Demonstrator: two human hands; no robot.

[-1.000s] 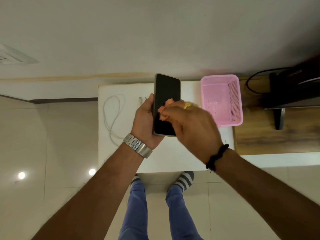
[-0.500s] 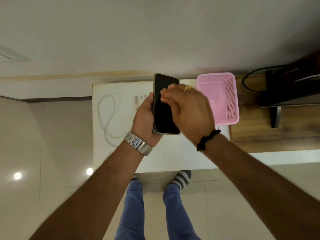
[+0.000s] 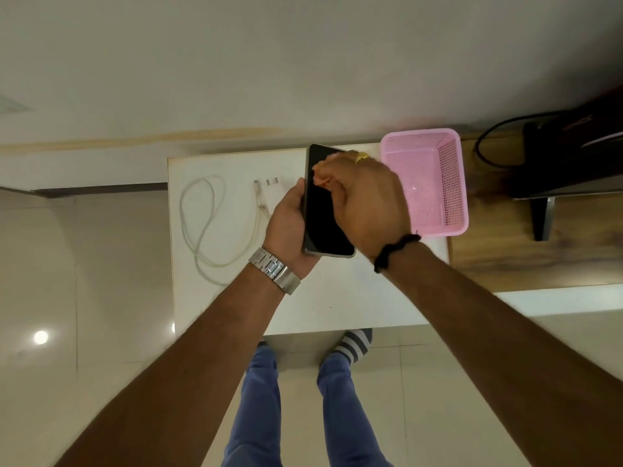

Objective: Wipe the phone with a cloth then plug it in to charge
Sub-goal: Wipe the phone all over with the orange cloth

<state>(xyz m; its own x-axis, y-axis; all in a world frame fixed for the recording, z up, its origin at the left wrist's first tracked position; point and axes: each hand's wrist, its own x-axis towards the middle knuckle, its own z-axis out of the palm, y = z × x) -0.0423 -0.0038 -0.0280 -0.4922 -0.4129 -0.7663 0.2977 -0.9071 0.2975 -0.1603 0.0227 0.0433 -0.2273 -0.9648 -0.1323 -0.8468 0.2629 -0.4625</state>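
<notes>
While your right hand (image 3: pixel 365 203) has slid from the phone's (image 3: pixel 325 210) near end to its far end over the last second, the wiping stroke looks close to complete. Left to right: the cable (image 3: pixel 199 227) lies coiled on the white surface (image 3: pixel 337 298), its plug (image 3: pixel 271 181) just beside your left hand (image 3: pixel 286 224), whose fingers wrap the phone's edge, holding it above the surface. Your right fingers pinch the cloth (image 3: pixel 320 178) against the screen. The basket (image 3: pixel 426 183) stands just right, near the surface's right edge; open room lies nearer you.
</notes>
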